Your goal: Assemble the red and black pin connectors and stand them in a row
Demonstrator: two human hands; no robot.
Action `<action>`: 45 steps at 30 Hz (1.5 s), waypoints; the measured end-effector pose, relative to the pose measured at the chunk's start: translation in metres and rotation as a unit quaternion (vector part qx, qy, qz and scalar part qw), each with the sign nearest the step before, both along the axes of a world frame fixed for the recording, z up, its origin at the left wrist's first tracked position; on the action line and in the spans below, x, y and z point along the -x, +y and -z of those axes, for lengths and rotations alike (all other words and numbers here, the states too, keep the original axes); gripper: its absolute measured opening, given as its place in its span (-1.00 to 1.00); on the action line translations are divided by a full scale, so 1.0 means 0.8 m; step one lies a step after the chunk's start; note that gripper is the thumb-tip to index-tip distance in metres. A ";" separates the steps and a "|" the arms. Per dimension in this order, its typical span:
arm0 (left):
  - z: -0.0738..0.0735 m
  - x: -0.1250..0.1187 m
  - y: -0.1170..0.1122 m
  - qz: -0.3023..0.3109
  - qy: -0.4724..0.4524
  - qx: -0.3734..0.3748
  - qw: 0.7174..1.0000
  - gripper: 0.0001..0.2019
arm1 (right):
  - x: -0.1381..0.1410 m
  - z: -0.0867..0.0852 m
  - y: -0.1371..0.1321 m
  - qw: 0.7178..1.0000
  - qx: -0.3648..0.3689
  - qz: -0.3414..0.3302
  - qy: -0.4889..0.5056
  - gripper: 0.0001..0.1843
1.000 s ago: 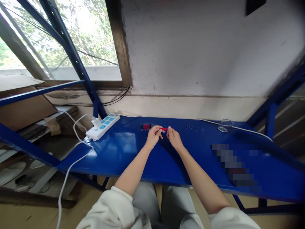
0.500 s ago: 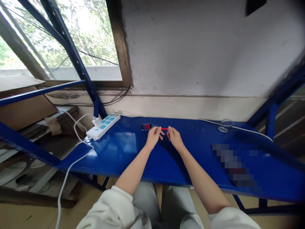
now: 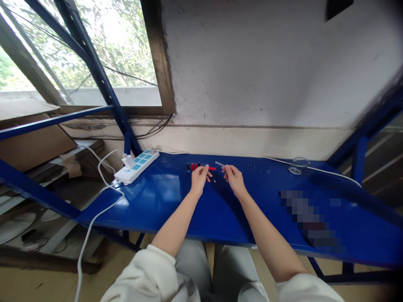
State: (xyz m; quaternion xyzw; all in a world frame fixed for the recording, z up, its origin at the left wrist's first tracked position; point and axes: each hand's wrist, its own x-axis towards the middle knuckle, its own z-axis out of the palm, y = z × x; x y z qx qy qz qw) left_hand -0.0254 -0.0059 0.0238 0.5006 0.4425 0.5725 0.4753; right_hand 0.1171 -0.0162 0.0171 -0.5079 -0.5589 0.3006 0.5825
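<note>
My left hand (image 3: 199,178) is pinched on a slim red tube (image 3: 212,168), which sticks out to the right of the fingertips. Facing it, my right hand (image 3: 234,178) grips a thin clear tube (image 3: 219,163) that slants up and to the left. The two tubes are apart, with a small gap between them. Just beyond my left hand, a short row of small red and black cylinders (image 3: 192,166) stands upright on the blue table (image 3: 214,209). The exact kind of these parts is too small to tell.
Several tiny dark pieces (image 3: 251,167) stand right of my hands. Farther right is a clear glass cup (image 3: 296,167) beside a white cable. A white power strip (image 3: 137,167) lies at the table's left end. A blurred-out object (image 3: 310,218) lies at right.
My hands have moved slightly apart. The red tube, held between both hands before, is now in my left hand only, and the clear tube shows in my right.
</note>
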 end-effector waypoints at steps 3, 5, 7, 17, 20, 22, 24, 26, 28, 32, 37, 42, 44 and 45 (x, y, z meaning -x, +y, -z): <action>-0.001 -0.004 -0.003 0.055 0.018 0.003 0.998 -0.64 | 0.003 -0.002 -0.002 1.000 0.011 -0.024 -0.007 -0.54; 0.000 -0.006 -0.005 0.069 0.020 -0.003 0.997 -0.65 | 0.006 -0.004 -0.005 0.998 0.027 -0.053 -0.016 -0.58; 0.001 -0.006 -0.004 0.062 0.018 -0.013 0.998 -0.65 | 0.009 -0.006 -0.008 0.996 0.039 -0.079 -0.019 -0.62; 0.009 -0.005 -0.001 0.034 0.044 -0.052 0.997 -0.67 | 0.010 -0.001 -0.008 0.988 0.040 -0.140 -0.055 -0.69; 0.008 -0.005 -0.003 0.041 0.062 -0.064 0.995 -0.67 | 0.010 0.000 -0.008 0.987 0.044 -0.150 -0.045 -0.73; 0.007 -0.005 -0.004 0.043 0.069 -0.068 0.994 -0.67 | 0.010 0.002 -0.007 0.986 0.042 -0.155 -0.039 -0.74; 0.006 -0.005 -0.005 0.044 0.072 -0.067 0.994 -0.66 | 0.010 0.003 -0.006 0.985 0.040 -0.160 -0.041 -0.73; 0.005 -0.006 -0.006 0.049 0.074 -0.063 0.994 -0.65 | 0.009 0.005 -0.004 0.985 0.037 -0.161 -0.052 -0.72; 0.005 -0.007 -0.007 0.057 0.076 -0.057 0.994 -0.64 | 0.009 0.007 -0.003 0.985 0.033 -0.155 -0.068 -0.71; 0.009 -0.007 -0.004 0.045 0.058 -0.045 0.996 -0.64 | 0.006 0.011 0.000 0.986 0.018 -0.124 -0.114 -0.71; 0.014 -0.004 -0.001 -0.009 0.159 -0.059 0.985 -0.72 | -0.009 0.018 0.019 0.989 -0.005 -0.006 -0.145 -0.73; 0.013 -0.005 -0.010 -0.037 0.338 -0.123 0.932 -0.77 | -0.034 0.020 0.058 0.984 0.002 0.054 -0.171 -0.73; 0.013 -0.005 -0.013 -0.020 0.372 -0.133 0.918 -0.79 | -0.044 0.020 0.074 0.976 0.011 0.075 -0.202 -0.75; 0.014 -0.005 -0.014 -0.014 0.385 -0.138 0.912 -0.80 | -0.048 0.021 0.081 0.972 0.020 0.085 -0.218 -0.77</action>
